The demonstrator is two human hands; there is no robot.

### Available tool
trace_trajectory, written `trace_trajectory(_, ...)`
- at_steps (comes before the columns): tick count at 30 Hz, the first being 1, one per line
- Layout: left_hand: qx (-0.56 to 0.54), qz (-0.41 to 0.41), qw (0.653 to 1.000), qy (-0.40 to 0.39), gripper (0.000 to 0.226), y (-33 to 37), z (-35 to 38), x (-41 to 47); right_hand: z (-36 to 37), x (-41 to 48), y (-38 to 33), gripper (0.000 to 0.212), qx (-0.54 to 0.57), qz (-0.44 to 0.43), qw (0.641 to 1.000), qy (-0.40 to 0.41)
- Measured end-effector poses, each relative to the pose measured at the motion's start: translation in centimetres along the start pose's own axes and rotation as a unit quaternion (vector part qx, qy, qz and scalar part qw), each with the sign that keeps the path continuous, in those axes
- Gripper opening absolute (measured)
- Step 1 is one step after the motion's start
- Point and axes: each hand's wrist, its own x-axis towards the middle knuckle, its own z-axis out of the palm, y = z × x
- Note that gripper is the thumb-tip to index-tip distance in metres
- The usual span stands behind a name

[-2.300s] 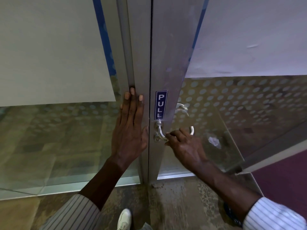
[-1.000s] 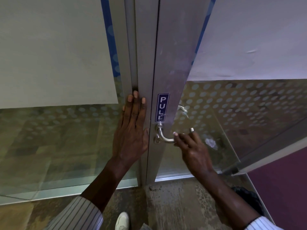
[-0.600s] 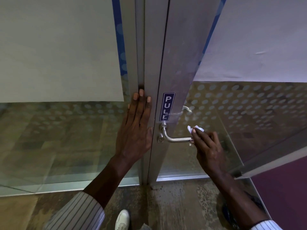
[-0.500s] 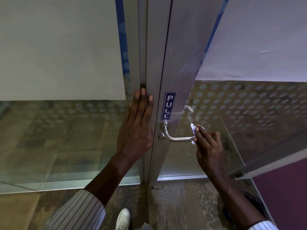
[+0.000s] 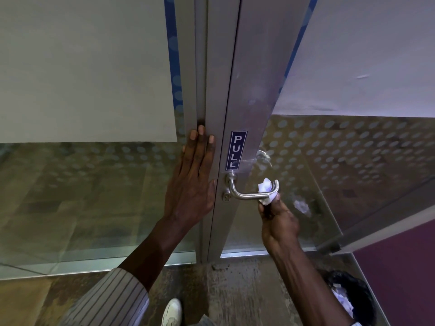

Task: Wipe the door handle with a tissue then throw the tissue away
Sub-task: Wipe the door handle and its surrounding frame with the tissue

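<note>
One tissue in right hand.

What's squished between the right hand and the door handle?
A crumpled white tissue, pinched by the right hand against the handle, in the head view.

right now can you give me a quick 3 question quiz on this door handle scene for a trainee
1. True or false: the left hand lies flat on the door frame.
2. Which part of the door handle does the tissue touch? A) the base by the keyhole B) the outer bent end C) the PULL sign
3. Fill in: the bin with a black liner stands at the lower ____ of the view.

Key: 1 true. 2 B, where the right hand presses it with its fingers. 3 right.
</note>
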Motion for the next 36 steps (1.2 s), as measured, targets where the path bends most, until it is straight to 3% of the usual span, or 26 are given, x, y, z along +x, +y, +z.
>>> trace_trajectory(5, -0.003, 0.003, 1.0, -0.004, 0.116, 0.0, -0.3, 0.1, 1.0, -1.4, 3.0, 0.027, 0.01, 0.041, 0.998, -0.043)
trace_trajectory(11, 0.001, 0.009, 1.0, -0.007, 0.118, -0.3, -0.3, 0.0, 2.0, -2.1, 5.1, 0.022, -0.026, 0.028, 0.996, -0.085)
trace_trajectory(20, -0.002, 0.011, 1.0, -0.004, 0.123, -0.5, 0.4, 0.1, -0.1, 0.3, 0.8, 0.016, 0.025, 0.002, 1.0, 0.015)
trace_trajectory(24, -0.002, 0.013, 1.0, 0.002, 0.122, -0.6, 0.5, 0.2, -0.7, 2.5, -1.1, 0.036, -0.024, -0.064, 0.997, 0.027)
trace_trajectory(27, -0.003, 0.008, 1.0, 0.005, 0.122, -0.4, 0.5, 0.2, -0.5, 3.3, -2.0, 0.02, -0.104, -0.114, 0.987, 0.038)
trace_trajectory(29, -0.006, 0.008, 1.0, 0.005, 0.123, -0.4, 0.6, 0.2, -0.4, 3.1, -2.1, 0.019, -0.254, -0.186, 0.947, 0.057)
trace_trajectory(30, -0.005, 0.009, 1.0, 0.007, 0.123, -0.4, 0.7, 0.2, -0.5, 2.6, -2.0, 0.022, -0.358, -0.244, 0.899, 0.064)
trace_trajectory(32, 0.001, 0.011, 1.0, 0.011, 0.123, -0.3, 0.8, 0.2, -0.9, 1.4, -1.4, 0.033, -0.53, -0.368, 0.762, 0.046)
trace_trajectory(36, 0.009, 0.007, 1.0, 0.016, 0.123, -0.2, 0.9, 0.3, -1.0, -1.0, 0.7, 0.05, -0.681, -0.451, 0.577, -0.012)
